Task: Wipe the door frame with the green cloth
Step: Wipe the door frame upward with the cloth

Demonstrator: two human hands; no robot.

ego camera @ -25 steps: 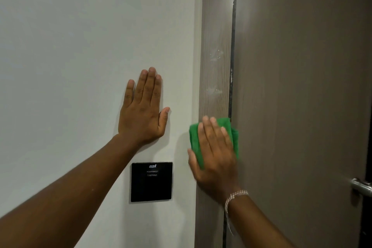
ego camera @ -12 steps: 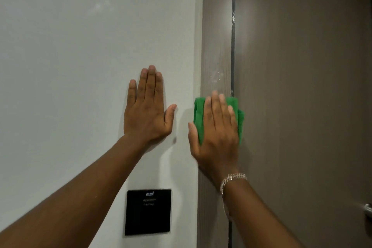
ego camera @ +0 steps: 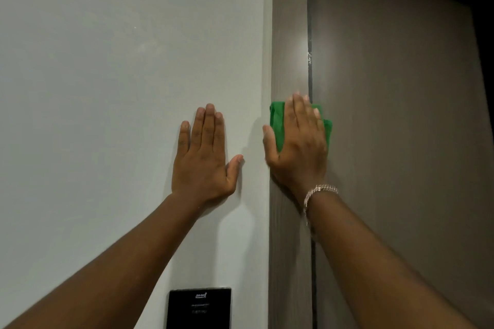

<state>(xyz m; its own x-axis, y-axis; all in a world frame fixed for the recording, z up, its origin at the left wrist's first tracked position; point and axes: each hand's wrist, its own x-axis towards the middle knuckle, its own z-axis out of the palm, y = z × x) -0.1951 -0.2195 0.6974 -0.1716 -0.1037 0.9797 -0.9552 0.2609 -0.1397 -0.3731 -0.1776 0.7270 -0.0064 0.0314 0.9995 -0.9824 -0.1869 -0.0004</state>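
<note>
The door frame (ego camera: pixel 290 48) is a vertical grey-brown wood-grain strip between the white wall and the door. My right hand (ego camera: pixel 298 147) lies flat on it at mid-height, pressing the folded green cloth (ego camera: pixel 278 125) against the strip. Cloth edges show left of and right of my fingers; the rest is hidden under the palm. A bracelet circles that wrist. My left hand (ego camera: pixel 204 157) rests flat and open on the white wall just left of the frame, holding nothing.
A brown door (ego camera: pixel 395 128) fills the right side, with a dark seam (ego camera: pixel 310 67) between it and the frame. A black square wall panel (ego camera: pixel 199 308) sits low on the white wall (ego camera: pixel 107 88). The top right corner is dark.
My right hand has slid the green cloth up the frame, over the whitish smudges seen earlier. The view has tilted upward, so the black panel and door handle dropped lower or out of sight.
</note>
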